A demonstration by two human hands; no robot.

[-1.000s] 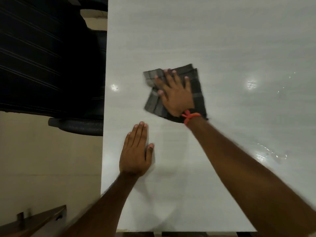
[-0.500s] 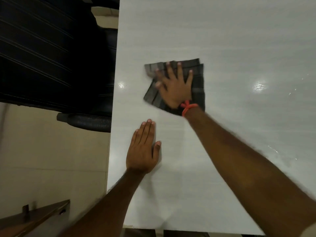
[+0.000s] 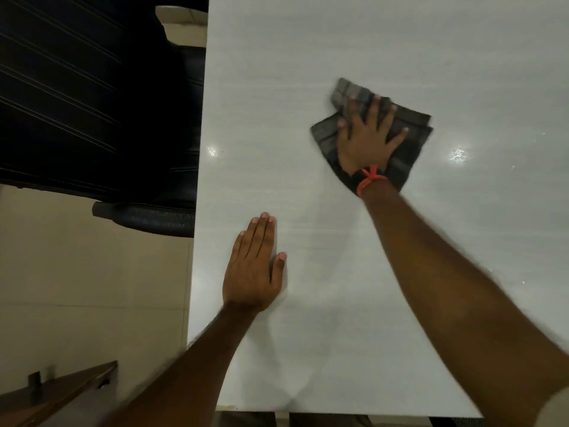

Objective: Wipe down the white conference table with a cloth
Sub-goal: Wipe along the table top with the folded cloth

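Pressing grey cloth [image 3: 415, 151] under right hand [image 3: 368, 143], left hand [image 3: 251, 272] on glossy white table [image 3: 338, 41], fingers [image 3: 261, 238] straight, black chair [image 3: 77, 103]

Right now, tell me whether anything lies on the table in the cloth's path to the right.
Nothing visible does. The right hand presses the cloth flat on the table; only light glare shows to its right.

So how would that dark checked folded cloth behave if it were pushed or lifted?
Probably floppy: the dark checked folded cloth bunches unevenly under the right hand. Likely slides easily, since the glossy white table shows sharp light reflections.
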